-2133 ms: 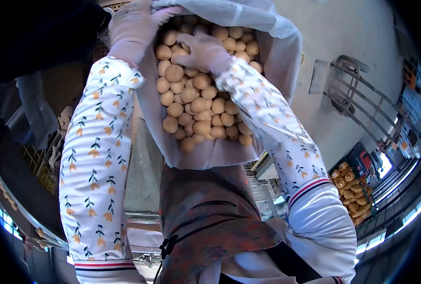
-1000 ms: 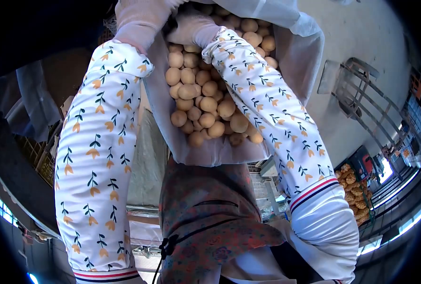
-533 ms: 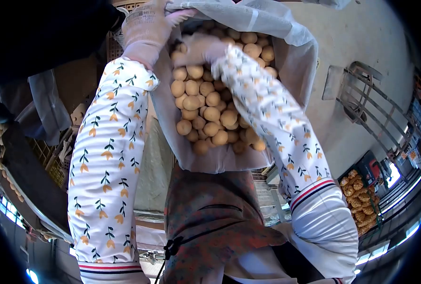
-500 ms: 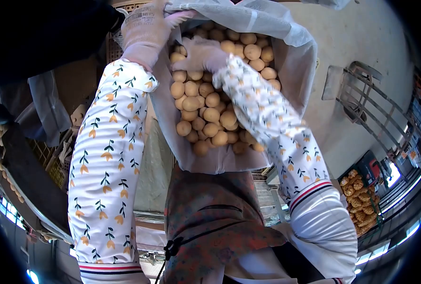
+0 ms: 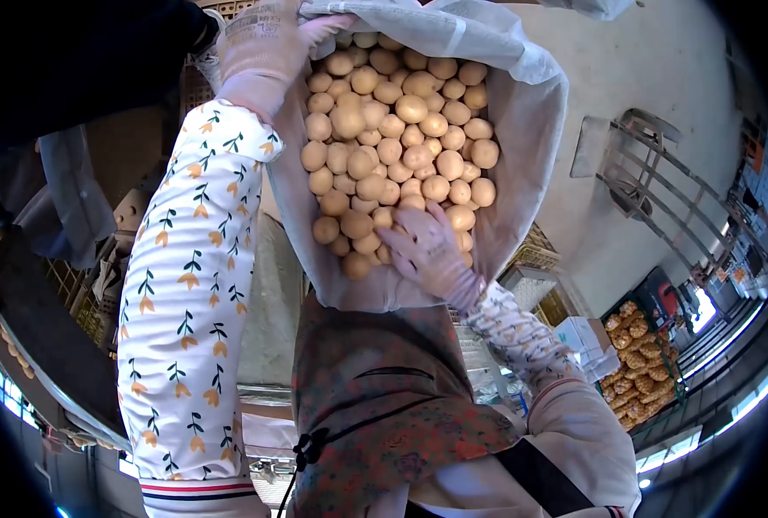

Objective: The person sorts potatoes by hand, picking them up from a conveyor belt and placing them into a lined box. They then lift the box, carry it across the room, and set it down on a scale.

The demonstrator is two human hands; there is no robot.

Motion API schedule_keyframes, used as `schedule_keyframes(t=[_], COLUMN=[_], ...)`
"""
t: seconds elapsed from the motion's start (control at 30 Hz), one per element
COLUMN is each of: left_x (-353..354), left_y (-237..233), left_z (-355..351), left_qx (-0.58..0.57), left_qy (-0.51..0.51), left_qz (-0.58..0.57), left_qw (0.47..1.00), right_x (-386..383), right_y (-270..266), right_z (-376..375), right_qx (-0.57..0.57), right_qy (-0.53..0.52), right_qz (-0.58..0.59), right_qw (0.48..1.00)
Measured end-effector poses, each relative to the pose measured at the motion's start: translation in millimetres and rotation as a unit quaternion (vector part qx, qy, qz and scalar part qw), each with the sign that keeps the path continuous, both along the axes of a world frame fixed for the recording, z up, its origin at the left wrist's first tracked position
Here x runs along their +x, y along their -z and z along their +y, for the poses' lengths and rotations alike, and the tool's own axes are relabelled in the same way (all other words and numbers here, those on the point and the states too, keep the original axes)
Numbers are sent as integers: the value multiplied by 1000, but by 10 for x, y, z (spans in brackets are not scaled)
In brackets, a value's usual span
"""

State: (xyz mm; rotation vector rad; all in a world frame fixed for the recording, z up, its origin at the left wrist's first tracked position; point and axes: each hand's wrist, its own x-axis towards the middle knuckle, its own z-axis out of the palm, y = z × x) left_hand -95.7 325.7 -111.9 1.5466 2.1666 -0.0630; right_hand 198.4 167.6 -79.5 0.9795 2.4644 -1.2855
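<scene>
Many round, tan potatoes fill a container lined with a white cloth-like liner. My left hand, in a pale printed glove, grips the liner's edge at the upper left; its thumb points right across the rim and the other fingers are partly out of sight. My right hand, also gloved, lies on the potatoes near the close side of the container. Its fingers are spread and it grasps nothing.
To the right a metal hand trolley lies on the floor. Netted sacks of produce stand at the lower right, close to a white box. A dark conveyor-like belt curves along the left, with yellow crates beside it.
My right hand has moved from the upper left of the potatoes to their near right side, uncovering the potatoes at the back. My left hand stays at the liner's edge.
</scene>
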Motion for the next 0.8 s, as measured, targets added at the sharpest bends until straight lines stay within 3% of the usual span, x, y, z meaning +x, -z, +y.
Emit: schedule_keyframes(t=[0.03, 0.13, 0.2, 0.3, 0.33, 0.37, 0.4, 0.43, 0.47, 0.5, 0.57, 0.67, 0.8], left_x=[20, 54, 49, 73, 37, 25, 16, 19, 34, 52, 57, 50, 61], left_y=[-37, -9, 11, -62, 41, 73, 98, 64, 22, -35, 15, 30, 16], left_z=[17, -48, -39, -64, -50, -29, -30, -23, -28, -30, -27, -43, -28], left_qx=[-23, 156, 143, 137, 141, 145, 143, 140, 135, 152, 162, 173, 182], left_qy=[-2, -17, -6, 13, 20, 27, 25, 23, 22, 18, 33, 35, 26], left_qz=[-5, -119, -88, -48, -27, -5, -11, -18, -28, -91, -36, -6, 1], left_qw=[1000, 980, 986, 989, 989, 989, 989, 990, 990, 984, 986, 984, 983], right_x=[76, 214, 210, 39, -34, -100, -123, -176, -248, -326, -402, -202, -271], right_y=[-42, -147, -90, 423, 652, 910, 1093, 1274, 1371, 1371, 1265, 1238, 1087], right_z=[-41, 20, 290, 1104, 1419, 1713, 1939, 2079, 1991, 1941, 1937, 1757, 1829], right_qx=[-7, -25, 2, 176, 220, 335, 162, 153, 301, 303, 308, 366, 181], right_qy=[-9, -17, 35, 155, 171, 149, 204, 174, 175, 159, 134, 131, 133], right_qz=[-6, -13, -12, -32, -52, -23, -94, -111, -132, -157, -186, -125, -192], right_qw=[1000, 999, 999, 972, 959, 930, 961, 966, 928, 926, 923, 913, 955])
